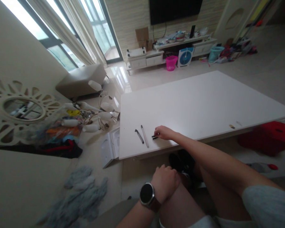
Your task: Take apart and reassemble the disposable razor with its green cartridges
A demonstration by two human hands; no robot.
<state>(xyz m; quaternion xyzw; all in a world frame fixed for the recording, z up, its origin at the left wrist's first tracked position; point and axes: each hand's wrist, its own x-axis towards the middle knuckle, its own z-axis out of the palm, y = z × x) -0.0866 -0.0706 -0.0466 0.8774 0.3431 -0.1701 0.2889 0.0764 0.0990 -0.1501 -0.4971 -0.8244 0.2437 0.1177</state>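
Note:
At the near left of the white table, my right hand has its fingers pinched at a small dark piece lying close to the tabletop. The exact kind of this piece is too small to make out. Just left of it lie a slim pale pen-like stick and a black-and-grey drawing compass, roughly side by side. My left hand, with a round black watch on its wrist, rests on my knee below the table edge, fingers laid over it and holding nothing.
A small brown-and-yellow piece lies near the table's right front edge. Beside the left edge are an open white box and a lamp with white shades. A red stool stands at the right; grey cloth lies on the floor.

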